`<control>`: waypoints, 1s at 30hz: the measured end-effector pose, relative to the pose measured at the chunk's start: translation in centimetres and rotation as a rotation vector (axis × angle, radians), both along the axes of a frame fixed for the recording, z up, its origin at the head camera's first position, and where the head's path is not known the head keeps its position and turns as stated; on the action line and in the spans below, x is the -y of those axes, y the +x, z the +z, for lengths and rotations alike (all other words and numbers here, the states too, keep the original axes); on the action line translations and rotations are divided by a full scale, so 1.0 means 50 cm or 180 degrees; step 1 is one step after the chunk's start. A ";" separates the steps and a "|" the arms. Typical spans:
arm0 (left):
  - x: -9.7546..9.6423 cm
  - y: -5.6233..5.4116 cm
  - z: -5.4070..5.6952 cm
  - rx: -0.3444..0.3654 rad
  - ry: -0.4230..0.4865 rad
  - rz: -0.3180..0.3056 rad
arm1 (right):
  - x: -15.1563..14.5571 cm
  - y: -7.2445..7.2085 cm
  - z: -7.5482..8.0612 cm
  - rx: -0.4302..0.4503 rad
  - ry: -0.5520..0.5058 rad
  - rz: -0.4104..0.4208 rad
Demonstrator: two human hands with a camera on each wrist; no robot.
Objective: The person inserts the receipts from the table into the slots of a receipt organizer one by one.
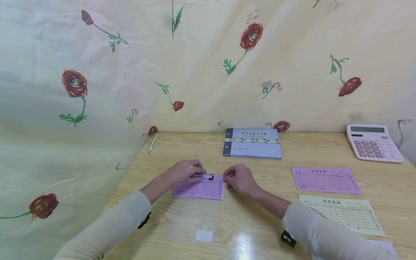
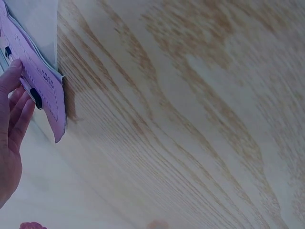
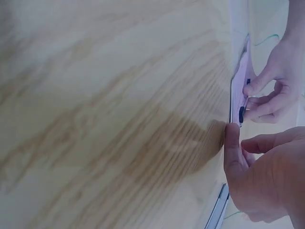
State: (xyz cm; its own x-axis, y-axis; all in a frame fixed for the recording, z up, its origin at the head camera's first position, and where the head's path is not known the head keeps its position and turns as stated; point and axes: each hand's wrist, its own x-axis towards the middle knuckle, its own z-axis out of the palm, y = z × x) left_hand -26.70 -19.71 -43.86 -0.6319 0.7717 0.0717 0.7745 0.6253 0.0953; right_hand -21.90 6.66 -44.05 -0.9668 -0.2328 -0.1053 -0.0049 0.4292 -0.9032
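A clear clipboard [image 1: 191,220] with a metal clip [image 1: 206,174] lies on the table, its clip at the far end. Pink printed slips [image 1: 199,190] in a thin stack lie on its upper part, overlapping the clip. My left hand [image 1: 186,173] pinches the clip, thumb on the near face and fingers behind; black clip ends [image 2: 36,98] show beside its fingers. In the left wrist view the stack's edge looks bent and its layers spread slightly. My right hand [image 1: 240,178] has its index fingertip right at the slips' upper right corner, thumb apart from it in the right wrist view.
A blue-grey ledger [image 1: 253,143] lies at the back, a pen [image 1: 153,143] at back left, a pink calculator [image 1: 373,143] at back right. Another pink slip [image 1: 326,180] and a pale green slip [image 1: 344,213] lie right. Flowered cloth [image 1: 195,65] bounds the table's back and left.
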 end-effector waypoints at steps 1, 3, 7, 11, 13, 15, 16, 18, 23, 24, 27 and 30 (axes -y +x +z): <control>0.000 -0.001 0.000 -0.0007 -0.0002 -0.0001 | 0.002 0.000 0.000 0.0047 -0.0053 -0.0065; 0.001 -0.001 -0.001 -0.0033 -0.0015 0.0000 | 0.006 0.000 0.002 0.0172 -0.0207 -0.0189; 0.001 0.001 -0.001 -0.0015 -0.0002 0.0027 | 0.015 0.002 0.005 0.0529 -0.0610 -0.0373; -0.002 0.002 -0.002 0.0066 -0.0005 0.0059 | 0.019 0.008 0.009 0.0829 -0.0832 -0.0459; -0.003 0.003 -0.001 0.0079 -0.0026 0.0086 | 0.022 0.010 0.012 0.0889 -0.0833 -0.0466; -0.003 0.003 0.002 0.0076 -0.0033 0.0104 | 0.025 0.010 0.014 0.0861 -0.0743 -0.0434; -0.003 0.004 0.002 0.0079 -0.0033 0.0100 | 0.026 0.009 0.014 0.0831 -0.0683 -0.0412; -0.004 0.003 0.004 0.0086 -0.0050 0.0082 | 0.027 0.008 0.014 0.0743 -0.0540 -0.0362; -0.010 -0.001 0.008 0.0007 -0.0197 -0.0078 | 0.029 0.009 0.009 0.0430 -0.0228 -0.0222; -0.011 -0.002 0.009 -0.0036 -0.0251 -0.0123 | 0.030 0.009 0.008 0.0383 -0.0196 -0.0210; -0.015 -0.003 0.011 -0.0167 -0.0383 -0.0265 | 0.033 0.009 0.007 0.0284 -0.0123 -0.0186; -0.017 -0.004 0.013 -0.0243 -0.0423 -0.0365 | 0.035 0.007 0.005 0.0276 -0.0078 -0.0192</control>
